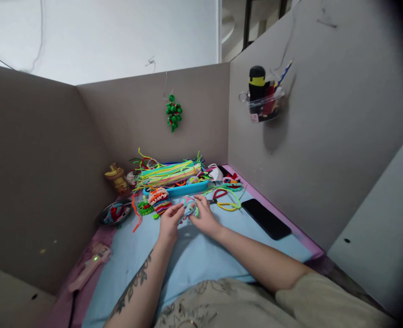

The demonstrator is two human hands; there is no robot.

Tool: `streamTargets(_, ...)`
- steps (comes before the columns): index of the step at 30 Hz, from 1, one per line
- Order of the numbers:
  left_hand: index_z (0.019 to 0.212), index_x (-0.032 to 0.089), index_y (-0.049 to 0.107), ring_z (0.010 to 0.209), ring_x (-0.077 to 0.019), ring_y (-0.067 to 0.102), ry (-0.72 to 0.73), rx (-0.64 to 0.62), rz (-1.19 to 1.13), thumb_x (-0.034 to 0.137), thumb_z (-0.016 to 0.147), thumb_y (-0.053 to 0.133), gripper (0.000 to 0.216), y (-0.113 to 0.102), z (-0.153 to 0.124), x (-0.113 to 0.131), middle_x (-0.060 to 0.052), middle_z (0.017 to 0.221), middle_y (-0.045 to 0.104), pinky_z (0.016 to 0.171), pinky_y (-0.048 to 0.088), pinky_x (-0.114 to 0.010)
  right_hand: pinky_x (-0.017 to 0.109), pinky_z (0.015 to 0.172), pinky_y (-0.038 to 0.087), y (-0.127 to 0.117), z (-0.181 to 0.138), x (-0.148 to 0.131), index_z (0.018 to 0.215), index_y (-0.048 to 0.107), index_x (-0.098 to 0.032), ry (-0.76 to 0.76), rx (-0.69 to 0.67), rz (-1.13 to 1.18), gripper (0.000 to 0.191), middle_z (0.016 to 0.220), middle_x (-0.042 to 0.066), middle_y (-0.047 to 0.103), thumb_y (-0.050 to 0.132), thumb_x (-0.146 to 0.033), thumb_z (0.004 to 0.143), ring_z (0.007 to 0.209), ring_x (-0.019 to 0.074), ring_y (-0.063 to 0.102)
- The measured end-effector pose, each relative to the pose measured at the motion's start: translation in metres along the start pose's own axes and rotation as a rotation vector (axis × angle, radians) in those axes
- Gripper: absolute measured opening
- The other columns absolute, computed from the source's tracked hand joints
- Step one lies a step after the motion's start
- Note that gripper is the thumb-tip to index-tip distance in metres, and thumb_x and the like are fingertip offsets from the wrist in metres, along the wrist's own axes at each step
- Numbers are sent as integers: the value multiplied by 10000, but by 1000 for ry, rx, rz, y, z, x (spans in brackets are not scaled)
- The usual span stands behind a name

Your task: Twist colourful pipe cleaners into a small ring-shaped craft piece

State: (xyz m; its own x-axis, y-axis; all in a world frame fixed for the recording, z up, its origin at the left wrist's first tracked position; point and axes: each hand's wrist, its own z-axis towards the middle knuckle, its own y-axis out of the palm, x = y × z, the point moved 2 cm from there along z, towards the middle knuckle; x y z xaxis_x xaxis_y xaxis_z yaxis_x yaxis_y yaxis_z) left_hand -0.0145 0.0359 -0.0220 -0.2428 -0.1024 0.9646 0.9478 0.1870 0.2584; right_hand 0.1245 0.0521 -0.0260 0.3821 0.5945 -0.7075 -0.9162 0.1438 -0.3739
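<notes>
Over the near middle of the table, both hands hold a small rounded craft piece (188, 206) of blue, pink and green fuzzy strands, apparently pipe cleaners. My left hand (170, 222) pinches its left side between thumb and fingers. Around its right edge curl the fingers of my right hand (204, 216). The fingers partly cover the piece. Just beyond my left hand lie a striped fuzzy piece (161, 207), an orange and pale pink one (158, 195) and a green one (145, 208). Scissors (229, 207) with what look like red and yellow handles rest right of my right hand.
A blue tray (191, 188) heaped with pipe cleaners (170, 172) stands at the back. Leftward are a bowl (103, 219), a brown cup (119, 182) and a pink glue gun (91, 266). A black phone (266, 219) lies right. Grey panels (146, 123) enclose the table.
</notes>
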Motion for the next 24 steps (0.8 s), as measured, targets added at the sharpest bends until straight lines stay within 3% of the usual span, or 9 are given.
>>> streamTargets(4, 846, 121, 674, 540, -89, 550, 36, -41, 0, 301, 530, 777, 378, 2, 1, -2, -45, 697, 671, 507, 390, -196, 396, 1000, 307, 4, -1, 4, 818, 494, -192, 55, -22, 39, 262, 1205, 86, 379, 616, -151, 590, 1172, 244, 364)
streamTargets(8, 842, 126, 679, 476, -76, 501, 59, -63, 54, 316, 548, 763, 360, 3, 0, -2, -26, 618, 652, 462, 343, -194, 400, 976, 335, 5, -1, 7, 786, 468, -197, 87, -25, 97, 202, 1179, 82, 401, 606, -218, 640, 1136, 231, 410)
streamTargets(10, 844, 124, 678, 470, -74, 487, 76, -59, 68, 321, 551, 760, 363, 3, -1, -1, -22, 605, 641, 456, 335, -196, 395, 956, 355, 6, -2, 6, 861, 472, -199, 68, 1, 118, 211, 1170, 92, 410, 582, -245, 687, 1124, 224, 421)
streamTargets(14, 831, 120, 680, 463, -72, 470, 106, -13, 78, 326, 548, 758, 358, 3, -2, 3, -6, 565, 610, 449, 328, -195, 343, 818, 441, 3, -3, 3, 1142, 361, -199, 21, 111, 160, 449, 1129, 108, 439, 558, -271, 744, 1017, 198, 481)
streamTargets(17, 801, 128, 682, 464, -73, 477, 115, 19, 87, 320, 540, 761, 333, 4, -3, 5, 3, 549, 601, 452, 336, -196, 311, 740, 448, -5, -2, -3, 1033, 442, -200, -25, 205, 113, 299, 971, 67, 501, 552, -267, 764, 871, 175, 510)
streamTargets(20, 772, 127, 679, 472, -81, 490, 129, 37, 108, 315, 535, 763, 314, 4, -4, 6, -4, 559, 609, 448, 344, -196, 284, 674, 433, -12, -1, -10, 807, 521, -200, -120, 138, 49, 41, 770, 24, 541, 514, -240, 800, 743, 157, 509)
streamTargets(24, 737, 123, 673, 516, -101, 530, 169, 68, 115, 302, 530, 762, 287, 2, -3, 6, -24, 608, 634, 472, 382, -204, 303, 719, 424, -10, -10, -24, 797, 569, -196, -388, -37, -14, 93, 739, 24, 598, 493, -142, 786, 729, 155, 515)
